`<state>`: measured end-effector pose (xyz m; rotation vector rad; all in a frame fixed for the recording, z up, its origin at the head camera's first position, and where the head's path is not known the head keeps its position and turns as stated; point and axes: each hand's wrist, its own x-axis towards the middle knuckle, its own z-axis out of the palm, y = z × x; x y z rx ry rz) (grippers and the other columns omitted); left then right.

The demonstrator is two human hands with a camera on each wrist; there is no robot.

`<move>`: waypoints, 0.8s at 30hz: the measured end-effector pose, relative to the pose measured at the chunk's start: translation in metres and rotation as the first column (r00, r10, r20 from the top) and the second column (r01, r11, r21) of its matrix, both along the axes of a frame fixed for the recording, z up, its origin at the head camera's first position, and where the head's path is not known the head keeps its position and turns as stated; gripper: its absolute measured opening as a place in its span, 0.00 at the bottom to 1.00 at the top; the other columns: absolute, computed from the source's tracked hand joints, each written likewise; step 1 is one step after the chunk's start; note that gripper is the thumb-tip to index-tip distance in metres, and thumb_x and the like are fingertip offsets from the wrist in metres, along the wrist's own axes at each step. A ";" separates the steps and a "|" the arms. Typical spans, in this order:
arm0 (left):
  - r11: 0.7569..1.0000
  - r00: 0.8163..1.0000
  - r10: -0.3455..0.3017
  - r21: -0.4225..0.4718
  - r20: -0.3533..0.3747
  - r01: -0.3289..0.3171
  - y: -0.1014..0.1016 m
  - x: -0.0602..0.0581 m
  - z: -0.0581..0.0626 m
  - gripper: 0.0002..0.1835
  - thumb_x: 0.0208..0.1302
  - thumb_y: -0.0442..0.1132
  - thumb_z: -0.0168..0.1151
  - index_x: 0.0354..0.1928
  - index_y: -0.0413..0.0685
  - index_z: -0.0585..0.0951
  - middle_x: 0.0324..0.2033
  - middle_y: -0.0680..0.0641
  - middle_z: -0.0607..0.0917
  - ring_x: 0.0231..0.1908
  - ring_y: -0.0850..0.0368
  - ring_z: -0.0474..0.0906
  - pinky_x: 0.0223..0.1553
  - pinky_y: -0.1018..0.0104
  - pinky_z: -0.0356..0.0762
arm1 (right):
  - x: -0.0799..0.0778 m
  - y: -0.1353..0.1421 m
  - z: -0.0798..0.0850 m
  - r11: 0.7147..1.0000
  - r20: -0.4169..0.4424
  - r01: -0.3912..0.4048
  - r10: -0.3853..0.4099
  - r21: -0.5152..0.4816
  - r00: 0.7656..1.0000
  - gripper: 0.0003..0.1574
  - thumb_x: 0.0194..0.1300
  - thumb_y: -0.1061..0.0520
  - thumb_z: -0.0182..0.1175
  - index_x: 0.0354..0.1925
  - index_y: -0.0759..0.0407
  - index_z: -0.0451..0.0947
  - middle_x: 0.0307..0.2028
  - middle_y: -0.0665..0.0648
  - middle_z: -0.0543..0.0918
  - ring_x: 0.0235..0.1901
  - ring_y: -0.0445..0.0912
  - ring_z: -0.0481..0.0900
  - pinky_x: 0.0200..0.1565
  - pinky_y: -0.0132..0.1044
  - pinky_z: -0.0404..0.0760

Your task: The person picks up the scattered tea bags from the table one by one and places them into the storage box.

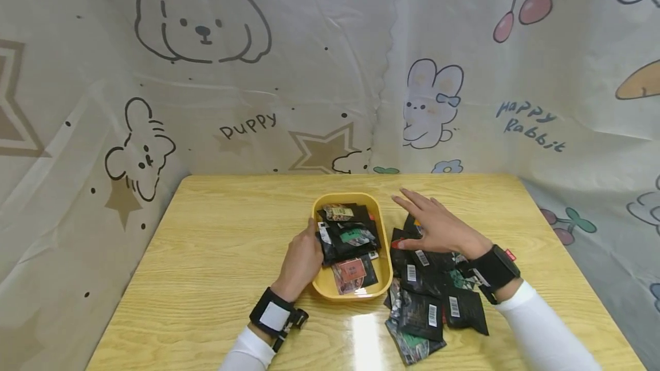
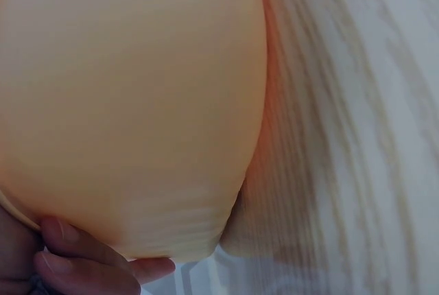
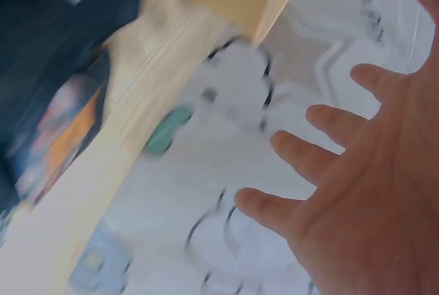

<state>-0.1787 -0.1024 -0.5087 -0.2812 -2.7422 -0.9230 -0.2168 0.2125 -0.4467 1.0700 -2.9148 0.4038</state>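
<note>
A yellow plastic basket [image 1: 378, 293] stands on the table with several black printed packets [image 1: 356, 236] lying in it. At its left side my left hand [image 1: 301, 259] grips the wall; in the left wrist view its curled fingers [image 2: 82, 254] lie against the basket's outer wall [image 2: 137, 103]. To the right of the basket, my right hand [image 1: 438, 225] is held with fingers spread and nothing in it, over a pile of black packets [image 1: 423, 279]. The right wrist view shows its straight fingers [image 3: 309, 158] apart from the blurred packets [image 3: 62, 89].
The wooden table [image 1: 222, 245] runs up to a pale curtain [image 1: 330, 73] printed with cartoon animals. Loose packets of the pile, several with white barcodes, spread toward the table's front edge. Light glares on the tabletop in front of the basket.
</note>
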 end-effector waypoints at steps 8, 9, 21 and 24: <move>1.000 1.000 -0.005 0.003 0.013 0.005 -0.001 0.000 0.001 0.27 0.62 0.29 0.48 0.64 0.30 0.59 0.38 0.36 0.80 0.29 0.57 0.74 0.26 0.61 0.76 | 0.036 0.066 -0.027 0.989 0.126 0.143 -0.146 0.030 0.981 0.62 0.45 0.31 0.66 0.71 0.45 0.48 0.69 0.63 0.48 0.61 0.65 0.54 0.51 0.64 0.65; 1.000 1.000 -0.006 0.005 0.014 0.005 -0.001 0.000 0.001 0.28 0.62 0.29 0.47 0.64 0.30 0.59 0.39 0.36 0.80 0.29 0.57 0.74 0.27 0.61 0.76 | 0.040 0.069 -0.032 0.989 0.133 0.148 -0.150 0.024 0.980 0.62 0.44 0.30 0.66 0.70 0.46 0.49 0.69 0.63 0.49 0.61 0.65 0.55 0.51 0.64 0.66; 0.999 1.000 -0.006 0.035 0.027 0.005 -0.001 -0.001 0.000 0.27 0.62 0.30 0.48 0.64 0.31 0.60 0.48 0.33 0.77 0.38 0.53 0.76 0.35 0.57 0.78 | 0.053 0.053 -0.070 1.000 0.022 0.027 -0.027 -0.008 0.999 0.42 0.58 0.52 0.62 0.67 0.51 0.58 0.66 0.63 0.59 0.61 0.58 0.58 0.52 0.57 0.69; 0.999 1.000 -0.005 0.035 0.022 0.004 0.000 -0.001 0.000 0.27 0.62 0.30 0.48 0.64 0.31 0.60 0.49 0.33 0.77 0.38 0.53 0.76 0.35 0.57 0.78 | 0.051 0.055 -0.070 0.999 0.013 0.039 -0.039 -0.011 0.999 0.38 0.57 0.64 0.58 0.66 0.53 0.62 0.64 0.63 0.63 0.60 0.56 0.61 0.51 0.55 0.70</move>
